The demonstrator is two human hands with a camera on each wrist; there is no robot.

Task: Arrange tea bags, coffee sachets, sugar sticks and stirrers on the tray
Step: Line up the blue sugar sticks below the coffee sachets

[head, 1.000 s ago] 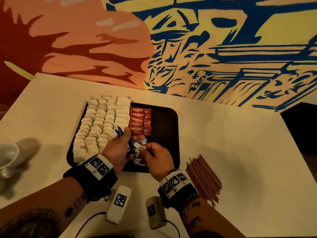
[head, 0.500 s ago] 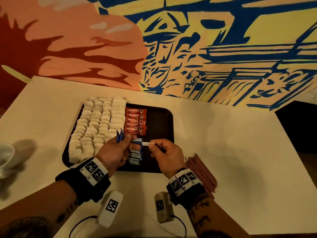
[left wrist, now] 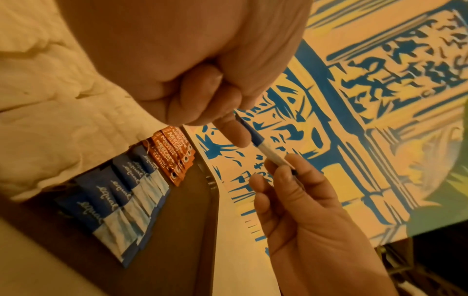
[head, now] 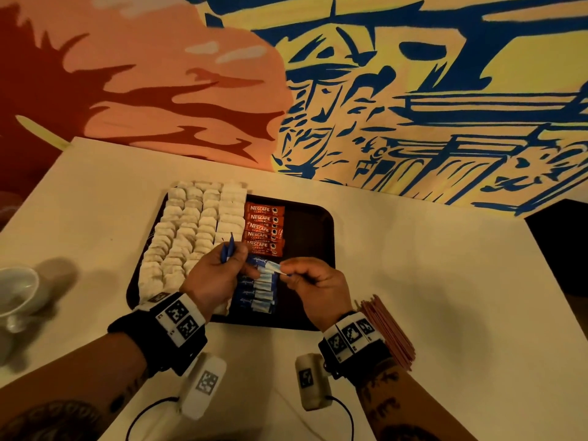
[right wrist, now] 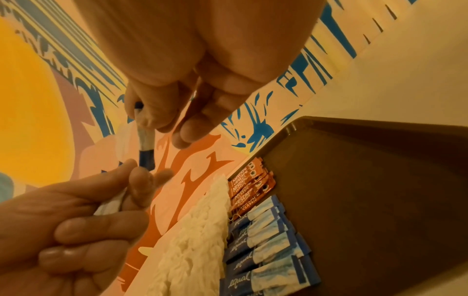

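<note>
Head view, left hand: the left hand [head: 213,275] is curled round a few blue sugar sticks [head: 227,248] whose tips poke up past the knuckles, above the near part of the black tray [head: 313,224]
Head view, right hand: the right hand [head: 313,289] pinches the pale end of one Equal sugar stick [head: 266,264]; the stick's blue end meets the left fingers, so it bridges the two hands
Head view, tray: white tea bags [head: 191,230] fill the left side, red Nescafe sachets [head: 263,229] lie stacked beside them, and a row of Equal sticks [head: 256,294] sits below the sachets, under the hands
Head view, table: red stirrers [head: 386,329] lie bundled on the white table [head: 429,265] just right of the right wrist, off the tray; a white cup [head: 17,291] stands at the far left
Left wrist view: the left fingertip [left wrist: 235,134] touches the stick [left wrist: 266,149], whose other end sits between the right hand's fingers [left wrist: 286,180]
Right wrist view: thumb and finger nip the stick [right wrist: 144,138] above the left hand [right wrist: 76,216], which grips pale packet ends
</note>
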